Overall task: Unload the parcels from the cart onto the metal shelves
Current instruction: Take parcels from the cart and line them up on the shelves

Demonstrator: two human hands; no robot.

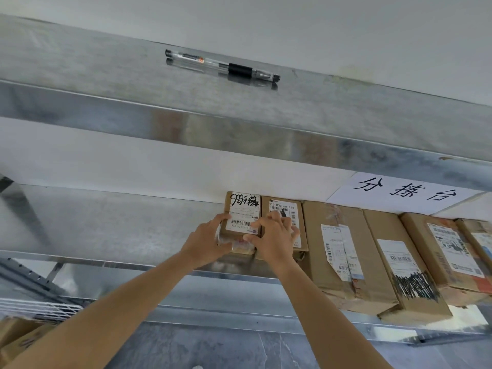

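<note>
Galvanised steel fills most of what we see: an upper metal shelf (80, 65) running across the top of the view, and a lower metal shelf (106, 219) beneath it, both backed by a plain pale wall (319, 22). On the upper shelf a clear gel pen (222, 65) with a black grip lies on its side, well apart from everything else. A white paper sign (404, 191) with three handwritten black characters hangs from the upper shelf's front edge at the right. Below the shelves we make out grey tiled floor (213, 347), and at the lower left the corner of a white wire cart (40, 308) with a brown carton (18, 339) in it.

Along the lower shelf stands a row of brown cardboard parcels (399, 251) side by side, each with a white shipping label facing up. At the left end of that row sits a small parcel (241, 222) with black marker scrawl on its label, touching the next small box (286, 209) on its right.

Both our bare forearms reach up and forward. Our left hand (206, 241) cups the small parcel's left near corner, fingers curled on its side. Our right hand (273, 235) presses on its right edge, fingers spread across onto the neighbouring box
</note>
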